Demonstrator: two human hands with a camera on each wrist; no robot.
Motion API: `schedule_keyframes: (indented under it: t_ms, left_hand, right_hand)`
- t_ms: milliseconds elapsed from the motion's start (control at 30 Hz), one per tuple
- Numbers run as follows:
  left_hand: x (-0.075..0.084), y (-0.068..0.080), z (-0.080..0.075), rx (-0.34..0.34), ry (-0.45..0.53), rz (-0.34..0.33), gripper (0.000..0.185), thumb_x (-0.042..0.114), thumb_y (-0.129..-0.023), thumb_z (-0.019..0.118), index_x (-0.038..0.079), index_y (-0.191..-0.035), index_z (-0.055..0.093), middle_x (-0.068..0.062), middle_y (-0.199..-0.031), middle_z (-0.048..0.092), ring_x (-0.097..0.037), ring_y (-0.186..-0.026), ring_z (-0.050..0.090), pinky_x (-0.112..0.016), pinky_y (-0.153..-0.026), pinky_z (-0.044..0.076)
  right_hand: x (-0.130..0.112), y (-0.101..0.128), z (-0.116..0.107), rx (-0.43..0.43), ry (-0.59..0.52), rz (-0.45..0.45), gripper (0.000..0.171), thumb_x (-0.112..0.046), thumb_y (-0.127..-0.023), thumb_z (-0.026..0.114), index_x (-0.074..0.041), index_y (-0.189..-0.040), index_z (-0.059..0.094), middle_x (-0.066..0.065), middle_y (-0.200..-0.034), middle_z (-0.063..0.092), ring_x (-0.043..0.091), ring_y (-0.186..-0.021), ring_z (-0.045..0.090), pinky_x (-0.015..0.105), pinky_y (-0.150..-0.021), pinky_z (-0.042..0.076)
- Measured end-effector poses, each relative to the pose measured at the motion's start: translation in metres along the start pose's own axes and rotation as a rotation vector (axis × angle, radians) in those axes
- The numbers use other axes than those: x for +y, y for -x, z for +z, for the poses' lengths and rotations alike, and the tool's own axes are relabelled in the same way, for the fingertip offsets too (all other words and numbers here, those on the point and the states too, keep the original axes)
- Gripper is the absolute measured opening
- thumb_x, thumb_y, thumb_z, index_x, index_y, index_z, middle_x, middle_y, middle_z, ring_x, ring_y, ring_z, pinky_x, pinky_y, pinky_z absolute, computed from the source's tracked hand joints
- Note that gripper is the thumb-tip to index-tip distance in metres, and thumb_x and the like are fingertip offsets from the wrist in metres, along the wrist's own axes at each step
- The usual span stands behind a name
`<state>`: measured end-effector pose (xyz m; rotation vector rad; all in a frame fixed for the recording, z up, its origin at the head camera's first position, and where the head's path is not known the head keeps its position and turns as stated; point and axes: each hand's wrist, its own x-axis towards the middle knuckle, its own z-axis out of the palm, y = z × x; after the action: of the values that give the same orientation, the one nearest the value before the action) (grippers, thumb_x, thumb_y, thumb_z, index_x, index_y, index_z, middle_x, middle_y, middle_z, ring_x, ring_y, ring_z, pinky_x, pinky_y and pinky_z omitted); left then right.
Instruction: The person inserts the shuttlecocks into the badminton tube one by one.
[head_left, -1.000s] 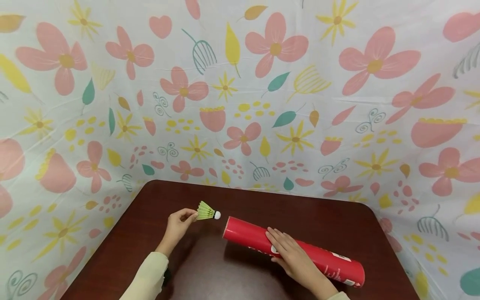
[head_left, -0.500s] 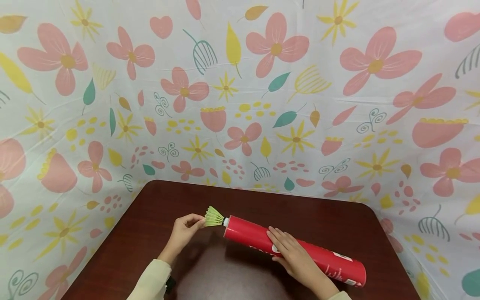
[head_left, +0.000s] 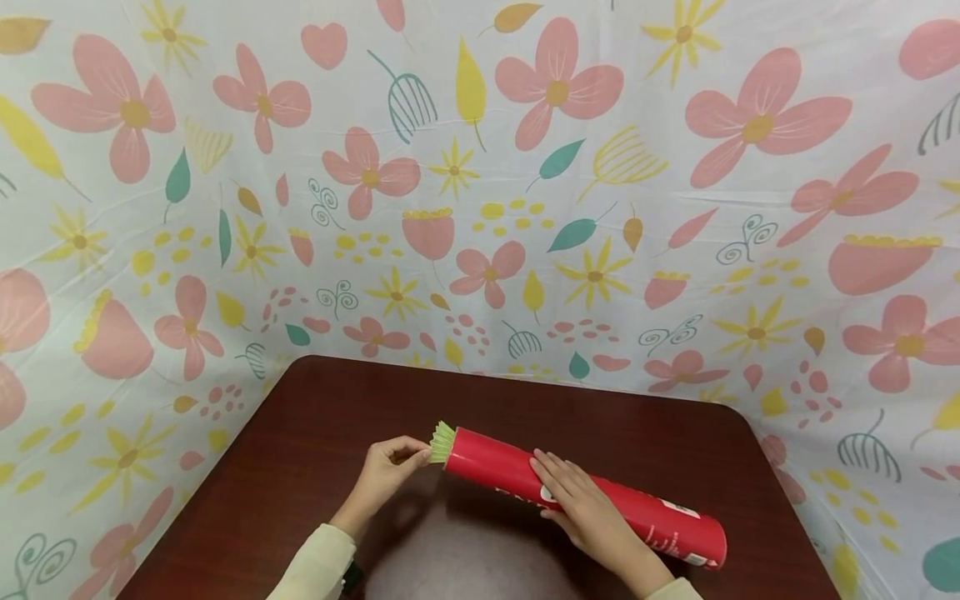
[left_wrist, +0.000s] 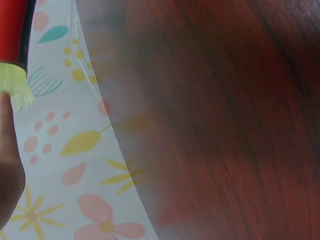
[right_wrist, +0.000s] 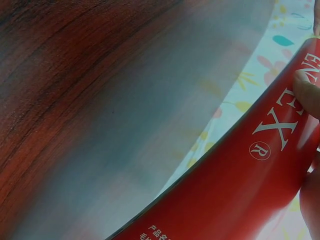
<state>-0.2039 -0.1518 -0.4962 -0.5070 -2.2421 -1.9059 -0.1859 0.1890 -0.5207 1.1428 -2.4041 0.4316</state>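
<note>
A yellow-green shuttlecock [head_left: 442,442] is partly inside the left end of a red tube [head_left: 495,463]; only its skirt shows and the cork is hidden. My left hand [head_left: 386,477] pinches the skirt's rim between thumb and fingertips. In the left wrist view the skirt [left_wrist: 17,85] pokes out of the tube's mouth. My right hand [head_left: 588,517] holds the tube around its middle, fingers over the top and thumb on the near side. White lettering on the tube [right_wrist: 225,190] shows in the right wrist view. The tube slants, its left end farther from me.
The dark reddish-brown wooden table [head_left: 330,400] has rounded far corners. A white cloth [head_left: 480,333] with pink, yellow and green flower prints hangs behind the table and along its sides.
My left hand has moved right, bringing the shuttlecock cork-first from outside the tube into its open end. My right hand and the tube have hardly moved.
</note>
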Motion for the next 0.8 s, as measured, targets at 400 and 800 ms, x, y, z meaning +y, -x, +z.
schedule_keyframes:
  t_ms: [400, 800]
  left_hand:
    - [-0.004, -0.004, 0.004, -0.063, 0.005, 0.109, 0.006, -0.007, -0.088, 0.064, -0.010, -0.092, 0.067, -0.026, -0.084, 0.067, -0.026, -0.075, 0.069, -0.040, -0.067, 0.057]
    - [-0.005, -0.002, 0.014, -0.017, -0.096, 0.151, 0.005, -0.009, -0.084, 0.067, -0.006, -0.087, 0.069, -0.021, -0.081, 0.068, -0.029, -0.069, 0.066, -0.025, -0.061, 0.054]
  right_hand:
    - [0.000, 0.002, -0.001, -0.021, -0.007, 0.015, 0.080, -0.024, -0.079, 0.079, -0.005, -0.146, 0.039, 0.012, -0.148, 0.041, 0.030, -0.132, 0.043, 0.023, -0.115, 0.008]
    - [0.001, 0.005, 0.001, 0.029, -0.001, -0.014, 0.085, -0.016, -0.071, 0.085, -0.002, -0.144, 0.042, 0.012, -0.148, 0.042, 0.032, -0.129, 0.046, 0.024, -0.116, 0.011]
